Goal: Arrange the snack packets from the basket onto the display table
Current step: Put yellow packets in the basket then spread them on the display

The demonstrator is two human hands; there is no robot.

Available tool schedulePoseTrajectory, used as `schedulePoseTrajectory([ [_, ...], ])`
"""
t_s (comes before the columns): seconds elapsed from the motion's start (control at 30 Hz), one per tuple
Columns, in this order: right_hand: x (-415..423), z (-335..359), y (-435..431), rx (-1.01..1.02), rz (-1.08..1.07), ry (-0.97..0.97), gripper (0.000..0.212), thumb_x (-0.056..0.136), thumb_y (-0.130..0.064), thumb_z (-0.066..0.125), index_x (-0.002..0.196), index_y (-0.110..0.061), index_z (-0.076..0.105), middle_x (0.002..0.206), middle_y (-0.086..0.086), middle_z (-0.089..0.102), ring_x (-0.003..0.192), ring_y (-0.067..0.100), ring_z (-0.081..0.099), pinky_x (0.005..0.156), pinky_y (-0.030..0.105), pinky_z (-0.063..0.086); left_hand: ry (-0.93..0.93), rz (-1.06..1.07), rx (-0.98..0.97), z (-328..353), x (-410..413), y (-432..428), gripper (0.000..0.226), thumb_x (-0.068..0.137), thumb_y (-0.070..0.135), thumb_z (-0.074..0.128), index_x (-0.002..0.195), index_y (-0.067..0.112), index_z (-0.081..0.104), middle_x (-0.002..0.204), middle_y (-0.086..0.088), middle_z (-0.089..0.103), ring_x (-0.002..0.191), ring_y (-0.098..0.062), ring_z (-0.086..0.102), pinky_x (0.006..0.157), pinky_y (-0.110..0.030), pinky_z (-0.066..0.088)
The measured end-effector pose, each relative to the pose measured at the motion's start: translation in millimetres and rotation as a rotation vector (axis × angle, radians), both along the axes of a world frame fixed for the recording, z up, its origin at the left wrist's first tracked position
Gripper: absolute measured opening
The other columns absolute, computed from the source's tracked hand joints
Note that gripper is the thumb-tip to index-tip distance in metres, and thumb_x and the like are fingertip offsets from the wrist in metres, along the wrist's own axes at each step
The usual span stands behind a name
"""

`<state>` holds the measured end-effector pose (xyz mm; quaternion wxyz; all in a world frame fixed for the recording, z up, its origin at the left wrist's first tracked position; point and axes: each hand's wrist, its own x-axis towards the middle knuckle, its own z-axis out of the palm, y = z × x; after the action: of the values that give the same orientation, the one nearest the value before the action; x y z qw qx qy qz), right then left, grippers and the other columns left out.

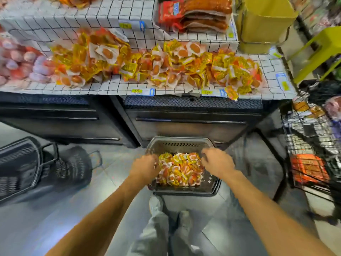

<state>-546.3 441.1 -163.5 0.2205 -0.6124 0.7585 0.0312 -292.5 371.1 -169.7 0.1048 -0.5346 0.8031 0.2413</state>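
**Head view.** I stand facing the display table point(114, 85) and bend over the basket point(182, 143). The basket sits on the floor close against the table's dark base, just ahead of my shoe point(156, 204). I judge it is set there so that each lift from basket to tabletop is short.

The basket holds one dense heap of snack packets point(180, 169), yellow, orange and white, covering most of its bottom. Its perforated far wall shows bare above them.

My left hand point(145, 166) hangs over the left edge of the heap and my right hand point(216, 160) over the right edge. Both have their backs up and their fingers bent downward toward the packets. Flanking the heap in this way would suit scooping a double handful. I cannot tell whether the fingertips are closed on any packet, since the backs of the hands hide them.

The table's lower tier is covered in a white grid pattern and carries a long mound of like packets point(156, 65), with price tags point(142, 91) along its front edge. The upper tier carries red packs point(195, 13). By my judgement the work is partway done, as the basket is well filled.

To my left stand black baskets point(36, 169), and to my right is a wire cart point(310, 145) holding other goods
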Motion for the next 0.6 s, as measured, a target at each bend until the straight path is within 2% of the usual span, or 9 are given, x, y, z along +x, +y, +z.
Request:
schedulePoseTrajectory([
  [0.1,3,-41,10,0.094,-0.025,-0.036,0.025,0.096,-0.034,0.045,0.111,-0.023,0.060,0.105,0.007,0.068,0.096,0.033,0.066,0.071,0.041,0.055,-0.034,0.011,0.086,-38,7,17,0.024,0.092,0.035,0.049,0.106,0.019,0.061,0.106,-0.010,0.065,0.096,-0.034,0.063,0.080,-0.043,0.054],
  [0.2,7,-88,12,0.160,-0.070,-0.068,0.028,0.096,-0.037,0.044,0.116,-0.023,0.057,0.103,0.012,0.069,0.096,0.035,0.066,0.069,0.041,0.052,-0.059,0.013,0.154,-86,11,18,0.024,0.090,0.029,0.048,0.109,0.020,0.061,0.106,-0.012,0.067,0.095,-0.036,0.063,0.079,-0.043,0.054],
  [0.33,15,-166,-1,0.239,-0.134,-0.075,0.035,0.097,-0.040,0.049,0.123,-0.019,0.059,0.112,0.018,0.066,0.105,0.039,0.064,0.081,0.043,0.052,-0.071,0.022,0.243,-162,11,7,0.027,0.089,0.030,0.050,0.112,0.021,0.063,0.108,-0.013,0.068,0.096,-0.037,0.064,0.081,-0.041,0.055],
  [0.5,29,-283,-11,0.304,-0.109,-0.222,0.025,0.094,-0.039,0.054,0.106,-0.020,0.065,0.098,0.015,0.069,0.093,0.038,0.066,0.072,0.040,0.055,-0.071,0.027,0.322,-269,7,-7,0.029,0.090,0.026,0.051,0.118,0.024,0.061,0.106,-0.011,0.066,0.095,-0.034,0.063,0.075,-0.035,0.051],
  [0.53,30,-311,-13,0.332,-0.104,-0.243,0.025,0.094,-0.038,0.055,0.106,-0.019,0.065,0.098,0.015,0.068,0.094,0.038,0.065,0.072,0.039,0.054,-0.071,0.016,0.329,-296,6,-10,0.030,0.091,0.025,0.051,0.119,0.023,0.061,0.108,-0.011,0.065,0.097,-0.033,0.062,0.077,-0.035,0.052],
  [0.6,31,-366,-18,0.394,-0.100,-0.258,0.033,0.094,-0.040,0.056,0.119,-0.021,0.063,0.108,0.014,0.066,0.101,0.038,0.063,0.074,0.037,0.051,-0.090,-0.002,0.355,-347,3,-16,0.036,0.091,0.024,0.052,0.127,0.021,0.057,0.114,-0.012,0.062,0.101,-0.034,0.061,0.082,-0.038,0.053],
])
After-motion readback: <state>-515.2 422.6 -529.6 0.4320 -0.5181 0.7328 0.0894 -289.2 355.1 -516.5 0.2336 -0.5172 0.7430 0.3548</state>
